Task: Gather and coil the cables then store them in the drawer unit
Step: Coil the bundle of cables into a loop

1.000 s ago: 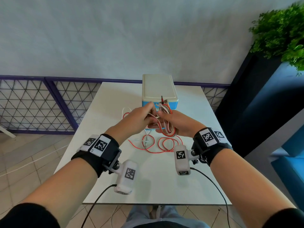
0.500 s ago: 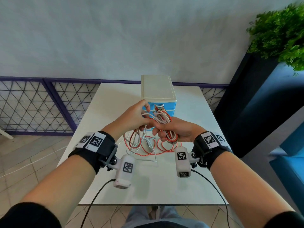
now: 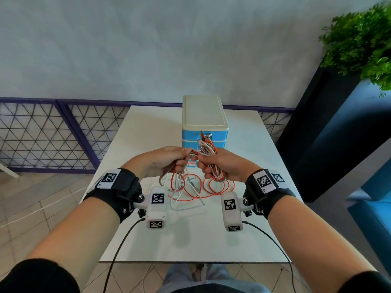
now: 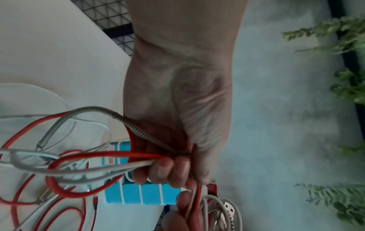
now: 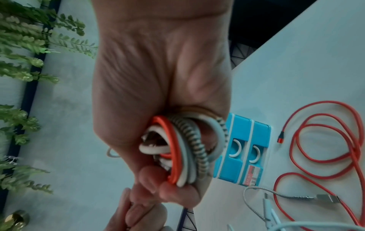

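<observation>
My right hand [image 3: 220, 163] grips a coil of red, white and braided cables [image 3: 213, 163], seen close in the right wrist view as the coil [image 5: 183, 150]. My left hand [image 3: 169, 159] pinches the loose strands [image 4: 122, 162] that run from the coil. The uncoiled lengths of red cable [image 3: 211, 187] and white cable [image 3: 186, 204] hang down and lie on the white table [image 3: 211, 235] below both hands. The blue drawer unit [image 3: 204, 121] with a cream top stands just behind the hands, its drawers [image 5: 245, 150] closed.
A purple-framed mesh railing [image 3: 53, 134] runs behind the table on the left. A dark planter with a green plant [image 3: 359, 39] stands at the right. Blue seating [image 3: 376, 208] lies to the right of the table.
Both hands have risen and come slightly apart, pulling more cable off the table. The left hand now pinches the strands beside the coil, and fewer loops lie on the table.
</observation>
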